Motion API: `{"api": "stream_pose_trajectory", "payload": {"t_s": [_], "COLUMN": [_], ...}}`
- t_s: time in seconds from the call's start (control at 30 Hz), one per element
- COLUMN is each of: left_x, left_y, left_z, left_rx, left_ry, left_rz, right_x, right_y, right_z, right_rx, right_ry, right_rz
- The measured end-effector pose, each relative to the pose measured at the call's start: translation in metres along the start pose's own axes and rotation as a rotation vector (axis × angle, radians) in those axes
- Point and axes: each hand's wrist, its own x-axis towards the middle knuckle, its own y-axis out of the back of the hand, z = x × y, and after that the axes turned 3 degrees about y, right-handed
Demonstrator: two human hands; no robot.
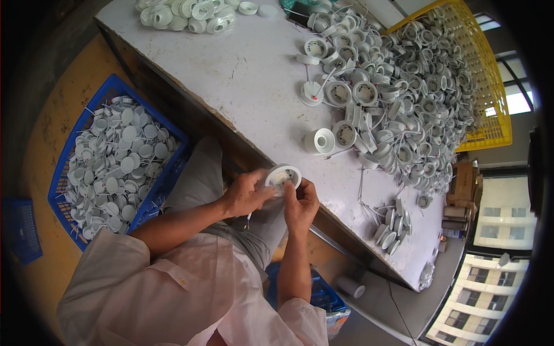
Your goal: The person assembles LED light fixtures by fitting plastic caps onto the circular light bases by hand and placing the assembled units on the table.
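Note:
Between my two hands, just off the table's near edge, is a small round white LED downlight [282, 175], its inner face with the light chips turned up. My left hand [249, 193] is closed on its left rim. My right hand [301, 206] is closed on its right side, the thumb pressing at the inside of the rim. A short wire with bare ends [248, 221] hangs below my left hand. On the table close by stand a white ring-shaped housing [319, 141] and an open downlight [344, 134].
A large heap of downlights with wires [404, 109] spills from a yellow crate [490, 115] on the table [254, 75]. Several finished-looking discs [393, 230] lie nearer me. Bagged white housings [187, 14] lie at the far left. A blue basket [57, 167] of white discs stands left.

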Motion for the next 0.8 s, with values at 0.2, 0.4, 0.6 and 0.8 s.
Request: {"api": "stream_pose_trajectory", "payload": {"t_s": [0.2,0.4,0.6,0.8], "left_x": [-0.001,-0.009,-0.011,-0.008], "left_y": [0.009,0.007,0.009,0.006], "left_z": [-0.003,-0.007,-0.003,-0.002], "left_rx": [-0.177,-0.297,-0.285,-0.316], "left_ry": [-0.026,0.023,0.061,0.046], "left_rz": [0.048,0.011,0.004,0.023], "right_x": [0.054,0.104,0.104,0.104], "right_y": [0.025,0.035,0.038,0.034], "right_z": [-0.030,-0.005,-0.016,-0.023], "right_rx": [-0.334,-0.429,-0.621,-0.418], "right_ry": [0.280,0.313,0.422,0.476], "right_rz": [0.151,0.056,0.122,0.248]}}
